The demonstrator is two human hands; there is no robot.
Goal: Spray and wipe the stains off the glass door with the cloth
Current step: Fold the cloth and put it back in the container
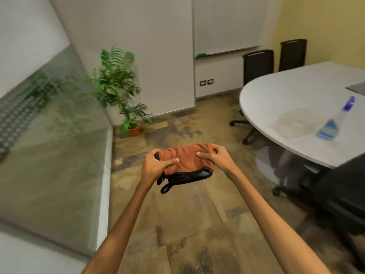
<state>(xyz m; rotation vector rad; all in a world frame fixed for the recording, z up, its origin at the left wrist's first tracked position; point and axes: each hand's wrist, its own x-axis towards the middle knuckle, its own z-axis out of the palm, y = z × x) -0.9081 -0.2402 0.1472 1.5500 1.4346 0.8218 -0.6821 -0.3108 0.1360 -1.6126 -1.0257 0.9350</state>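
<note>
both hands, left hand [156, 165] and right hand [216, 158], pinch a folded, fuzzy orange cloth [187, 161] edged in black.

Glass door [59, 147] at left smeared by motion blur, stains not discernible, cut by left edge. Cloth [185, 161] ends hidden under left hand [156, 165] and right hand [215, 157]; fingers behind cloth out of sight. Tabletop [296, 91] cut by right edge. Spray bottle [335, 119] blurred, label unreadable. Clear container [296, 122] indistinct, contents untellable. Both forearms run out bottom edge.
</note>
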